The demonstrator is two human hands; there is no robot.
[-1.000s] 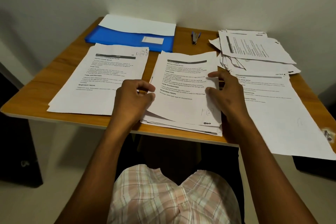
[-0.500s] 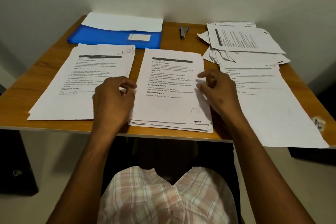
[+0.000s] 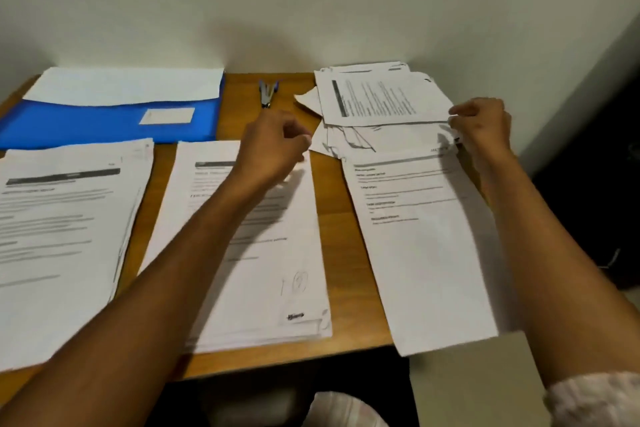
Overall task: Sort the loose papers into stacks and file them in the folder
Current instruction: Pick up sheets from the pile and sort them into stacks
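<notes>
While your right hand (image 3: 483,125) pinches right edge of messy loose pile (image 3: 377,104) at back right of worktop (image 3: 341,229), fingers curled round top sheets, your left hand (image 3: 273,146) hovers above middle stack (image 3: 249,243), fingers loosely curled, holding nothing. Left stack (image 3: 65,229) lies beside it, single long sheet (image 3: 422,246) overhangs front edge at right. Blue folder (image 3: 114,118) sits at back left, white sheet (image 3: 128,85) on top. Stapler (image 3: 267,94) lies between folder and pile. View blurred.
</notes>
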